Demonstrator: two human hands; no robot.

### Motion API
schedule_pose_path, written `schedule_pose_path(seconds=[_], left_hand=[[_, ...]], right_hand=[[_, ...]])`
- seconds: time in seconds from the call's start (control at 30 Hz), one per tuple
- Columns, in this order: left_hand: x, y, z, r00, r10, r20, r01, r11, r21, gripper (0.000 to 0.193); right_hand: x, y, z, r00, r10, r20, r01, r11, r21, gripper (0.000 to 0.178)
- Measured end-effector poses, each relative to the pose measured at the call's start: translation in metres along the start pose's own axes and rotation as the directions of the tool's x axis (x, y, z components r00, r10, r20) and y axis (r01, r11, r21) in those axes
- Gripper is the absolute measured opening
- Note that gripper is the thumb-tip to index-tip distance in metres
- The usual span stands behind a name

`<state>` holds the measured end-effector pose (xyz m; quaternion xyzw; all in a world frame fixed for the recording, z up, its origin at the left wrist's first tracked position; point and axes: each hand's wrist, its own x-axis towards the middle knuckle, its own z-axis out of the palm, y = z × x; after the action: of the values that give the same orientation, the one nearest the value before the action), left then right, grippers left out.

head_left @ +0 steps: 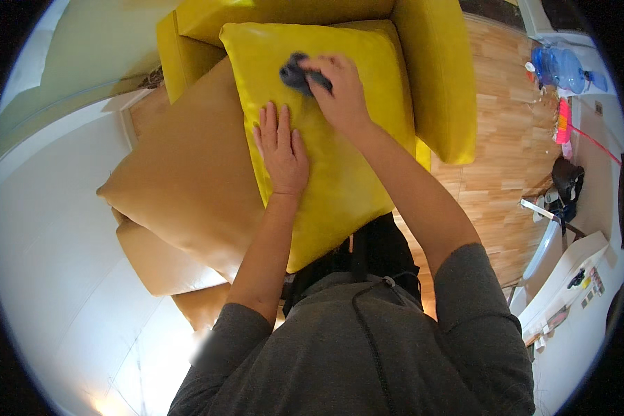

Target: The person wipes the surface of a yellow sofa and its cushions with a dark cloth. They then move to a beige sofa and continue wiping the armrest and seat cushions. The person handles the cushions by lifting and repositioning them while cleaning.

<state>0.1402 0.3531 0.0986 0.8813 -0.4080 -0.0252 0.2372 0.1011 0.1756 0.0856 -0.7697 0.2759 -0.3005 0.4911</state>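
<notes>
A yellow armchair (445, 83) stands on a wood floor (503, 118); at left, the white wall (62, 249) is strongly lit

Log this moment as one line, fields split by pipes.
left hand: flat on shiny yellow square cushion | right hand: holding crumpled dark-grey cloth on cushion | beside: smooth tan square cushion | beyond: yellow upholstered armchair

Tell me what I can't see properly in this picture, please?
All in the head view:
Cloth: partly hidden by the right hand's grip, and blurred.
Brown cushion: one side, covered by the yellow cushion.
Yellow chair: cut off by the upper edge.
Little things far right: too small.
</notes>
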Motion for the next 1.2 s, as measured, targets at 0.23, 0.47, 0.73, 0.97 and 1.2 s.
schedule_pose_path(seconds=[0.23, 0.47, 0.73, 0.97, 1.2], left_hand=[[-0.002, -0.003, 0.001, 1.000, -0.016, 0.017, 0.016, 1.000, -0.024, 0.051], [-0.002, -0.004, 0.001, 1.000, 0.008, 0.008, -0.008, 1.000, -0.030, 0.052], [0.003, 0.000, -0.001, 0.999, -0.033, 0.039, 0.035, 0.999, -0.037, 0.051], [0.033, 0.026, -0.011, 1.000, 0.012, -0.003, -0.012, 0.997, 0.075, 0.050], [0.080, 0.010, 0.022, 0.984, 0.165, 0.065, -0.173, 0.972, 0.156, 0.049]], right_hand=[[-0.031, 0.000, 0.040, 0.996, 0.004, 0.089, 0.004, 0.995, -0.096, 0.030], [0.005, -0.010, 0.030, 0.999, -0.027, 0.024, 0.027, 0.999, -0.036, 0.029], [0.038, -0.003, 0.075, 0.986, -0.125, 0.105, 0.146, 0.966, -0.215, 0.023], [0.025, 0.012, 0.017, 0.989, 0.143, 0.043, -0.149, 0.963, 0.225, 0.024], [0.000, 0.044, 0.030, 0.991, 0.130, -0.021, -0.132, 0.989, -0.064, 0.030]])
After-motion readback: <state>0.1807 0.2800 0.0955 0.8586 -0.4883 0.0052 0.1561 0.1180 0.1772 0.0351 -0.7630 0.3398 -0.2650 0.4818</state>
